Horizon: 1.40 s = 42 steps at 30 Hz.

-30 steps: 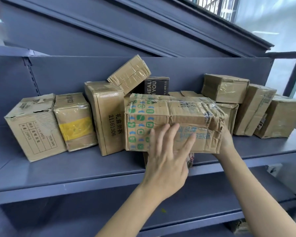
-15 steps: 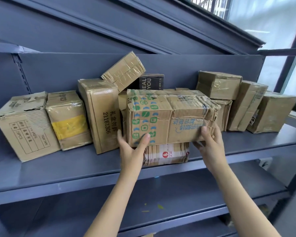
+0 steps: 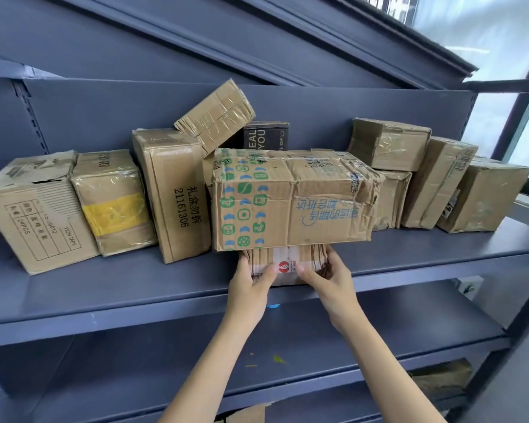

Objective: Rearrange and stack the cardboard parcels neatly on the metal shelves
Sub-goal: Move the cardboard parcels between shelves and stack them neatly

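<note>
Gripping small parcel (image 3: 287,265) at front edge of shelf (image 3: 135,300), mid-span. My left hand (image 3: 248,282) curling round its left end, thumb pressing front face; my right hand (image 3: 330,277) clamping right end likewise. Green-printed box (image 3: 287,203) sitting on top of parcel, overhanging both sides. Tall box (image 3: 171,190) standing just left, touching it.
</note>
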Tool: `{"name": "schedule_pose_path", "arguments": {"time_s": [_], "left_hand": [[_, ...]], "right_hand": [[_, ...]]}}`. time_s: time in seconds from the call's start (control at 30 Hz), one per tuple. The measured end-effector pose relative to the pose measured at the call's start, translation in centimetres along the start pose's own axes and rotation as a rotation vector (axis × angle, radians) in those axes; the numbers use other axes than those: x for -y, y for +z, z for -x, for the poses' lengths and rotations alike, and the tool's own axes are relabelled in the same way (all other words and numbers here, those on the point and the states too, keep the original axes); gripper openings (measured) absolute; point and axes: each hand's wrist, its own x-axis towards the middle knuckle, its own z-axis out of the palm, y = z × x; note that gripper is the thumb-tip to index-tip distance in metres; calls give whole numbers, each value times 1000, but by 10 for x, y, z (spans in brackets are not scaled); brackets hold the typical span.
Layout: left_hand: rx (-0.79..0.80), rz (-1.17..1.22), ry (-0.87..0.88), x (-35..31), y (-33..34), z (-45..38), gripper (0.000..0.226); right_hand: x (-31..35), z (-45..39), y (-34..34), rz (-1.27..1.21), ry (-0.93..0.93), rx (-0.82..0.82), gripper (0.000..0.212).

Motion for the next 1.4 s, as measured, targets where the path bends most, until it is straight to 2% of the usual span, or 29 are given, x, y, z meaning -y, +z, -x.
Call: {"name": "schedule_pose_path", "arguments": {"time_s": [0.27, 0.4, 0.5, 0.67, 0.77, 0.87, 1.0, 1.4], "left_hand": [[-107, -64, 46, -24, -15, 19, 27], [-231, -54, 94, -42, -29, 34, 19], [-307, -50, 136, -54, -44, 50, 20], [-368, -56, 146, -64, -77, 82, 23], [-408, -64, 155, -66, -99, 102, 30], [-467, -68, 174, -71, -123, 125, 33], [-537, -81, 188, -78, -164, 156, 34], [-800, -161, 143, -88, -328, 282, 34]], "right_hand": [[17, 7, 0, 55, -25, 103, 44], [28, 7, 5, 91, -58, 154, 35], [35, 10, 19, 93, -82, 213, 30], [41, 27, 51, 86, -113, 319, 35], [47, 43, 75, 72, -119, 372, 49], [52, 58, 100, 66, -133, 414, 29], [61, 87, 141, 44, -149, 468, 20], [75, 206, 310, -77, -113, 699, 48]]}}
